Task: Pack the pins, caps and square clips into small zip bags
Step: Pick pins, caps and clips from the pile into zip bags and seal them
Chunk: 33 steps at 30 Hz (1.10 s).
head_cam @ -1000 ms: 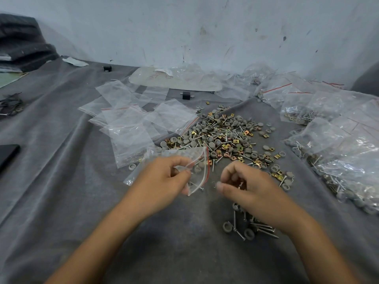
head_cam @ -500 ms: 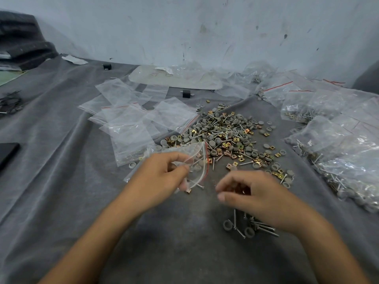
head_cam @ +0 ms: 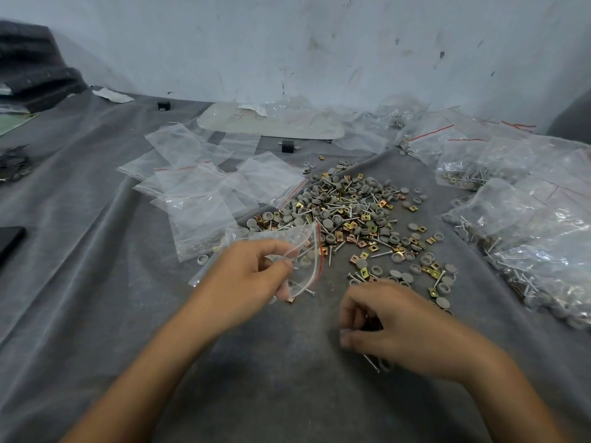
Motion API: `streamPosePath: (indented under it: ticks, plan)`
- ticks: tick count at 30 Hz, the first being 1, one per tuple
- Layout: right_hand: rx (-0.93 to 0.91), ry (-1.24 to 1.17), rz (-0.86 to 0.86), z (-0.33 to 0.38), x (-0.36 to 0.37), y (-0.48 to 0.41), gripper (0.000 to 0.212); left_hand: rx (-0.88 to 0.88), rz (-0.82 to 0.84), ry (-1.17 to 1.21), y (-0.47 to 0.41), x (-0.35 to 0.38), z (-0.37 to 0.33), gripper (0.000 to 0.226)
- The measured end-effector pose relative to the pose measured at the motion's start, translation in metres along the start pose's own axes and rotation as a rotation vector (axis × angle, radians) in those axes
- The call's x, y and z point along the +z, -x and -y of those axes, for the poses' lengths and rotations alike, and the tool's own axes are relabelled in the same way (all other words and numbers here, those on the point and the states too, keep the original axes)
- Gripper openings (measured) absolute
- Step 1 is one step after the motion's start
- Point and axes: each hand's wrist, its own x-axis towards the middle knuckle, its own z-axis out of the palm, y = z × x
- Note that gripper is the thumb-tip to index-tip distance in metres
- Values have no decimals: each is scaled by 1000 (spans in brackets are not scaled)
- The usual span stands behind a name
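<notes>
On grey worktop, still pinching zip bag in left hand, now curling lowered right hand round near pins for next filling.

A single wide-angle view from the person's head looks forward and down across the grey-draped surface. It sits close above the left hand and right hand, with forearms entering from the bottom edge. A stained wall closes the far side.
</notes>
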Motion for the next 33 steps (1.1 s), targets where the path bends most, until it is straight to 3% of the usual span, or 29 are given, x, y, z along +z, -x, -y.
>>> streamPosePath:
  ticks: [4, 7, 15, 18, 21, 24, 28, 33]
  plan:
    - [-22, -284, -283, 5, 6, -8, 13, -10, 4, -15, 0, 2, 0, 19]
    - [-19, -414, -403, 12, 13, -19, 13, -11, 23, -46, 1, 3, -1, 18]
    - [44, -410, -462, 22, 23, -44, 10, -6, 23, -59, 2, -1, -2, 20]
    - [28, -573, -401, 17, 16, -43, 14, -1, 16, -29, 2, -1, -2, 21]
    - [26, -670, -523, 4, -3, -36, 16, 4, 8, 11, 2, -3, -1, 23]
    - [85, -505, -584, -15, -15, -25, 11, 9, -6, 30, 1, -5, 0, 22]
    - [163, -88, -353, -28, -10, -23, 4, 21, -4, 20, 1, -5, 0, 23]
    - [182, 88, -218, -24, -3, -25, 14, 16, -7, 34, 2, -5, -2, 23]
